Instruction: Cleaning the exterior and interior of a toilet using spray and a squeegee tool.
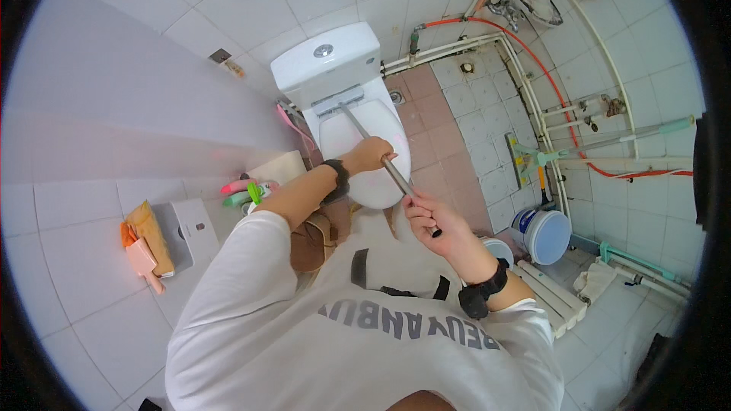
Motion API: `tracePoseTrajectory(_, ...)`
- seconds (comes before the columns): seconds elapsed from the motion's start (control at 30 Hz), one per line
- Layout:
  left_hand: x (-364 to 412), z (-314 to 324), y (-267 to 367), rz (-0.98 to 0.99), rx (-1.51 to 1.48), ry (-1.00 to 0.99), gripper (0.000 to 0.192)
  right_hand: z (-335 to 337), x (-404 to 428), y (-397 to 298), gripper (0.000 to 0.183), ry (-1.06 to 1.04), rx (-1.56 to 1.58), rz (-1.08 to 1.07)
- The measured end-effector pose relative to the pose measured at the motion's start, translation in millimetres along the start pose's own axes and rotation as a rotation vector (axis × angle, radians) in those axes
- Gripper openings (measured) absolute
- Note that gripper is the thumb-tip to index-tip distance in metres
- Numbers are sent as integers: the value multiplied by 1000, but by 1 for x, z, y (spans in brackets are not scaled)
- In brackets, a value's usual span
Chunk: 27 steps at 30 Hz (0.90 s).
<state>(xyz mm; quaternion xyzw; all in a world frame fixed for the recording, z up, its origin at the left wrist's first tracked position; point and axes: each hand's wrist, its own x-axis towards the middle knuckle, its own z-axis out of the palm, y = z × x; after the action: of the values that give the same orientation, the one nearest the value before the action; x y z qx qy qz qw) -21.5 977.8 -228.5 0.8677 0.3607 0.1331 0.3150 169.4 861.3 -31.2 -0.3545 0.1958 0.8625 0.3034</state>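
Observation:
Both my hands grip the metal pole (356, 120) of a long-handled cleaning tool, which slants across a white toilet. My left hand (370, 155) wraps the pole above the closed toilet lid (365, 182). Nearer my body, my right hand (431, 221) is closed around its lower end, and the dark end cap sticks out below the fingers. The tool's wide, flat grey head (338, 101) lies across the back of the lid, just in front of the cistern (326, 63). Whether it is a mop or a squeegee I cannot tell.
A brown waste bin (311, 242) stands left of my legs. Pink and green bottles (239, 185) are beside it. Along the right wall lean a green floor squeegee (537, 157) and a white bucket (548, 237). An orange hose (539, 63) runs along the pipes.

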Motion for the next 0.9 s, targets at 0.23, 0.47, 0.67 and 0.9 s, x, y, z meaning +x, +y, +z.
tracePoseTrajectory(0.23, -9, 9, 39, -89, -105, 141, 41, 19, -42, 6, 8, 69, 16, -18)
tracePoseTrajectory(0.47, -3, 5, 38, -43, -121, 196, 39, 17, -39, -7, 18, -59, 237, 132)
tracePoseTrajectory(0.67, -1, 11, 3, -42, -46, 9, 39, 3, -9, -3, 33, 41, -55, 31)
tracePoseTrajectory(0.9, -3, 17, -3, -42, -41, 90, 39, 11, -20, -2, 38, 63, -51, 19)
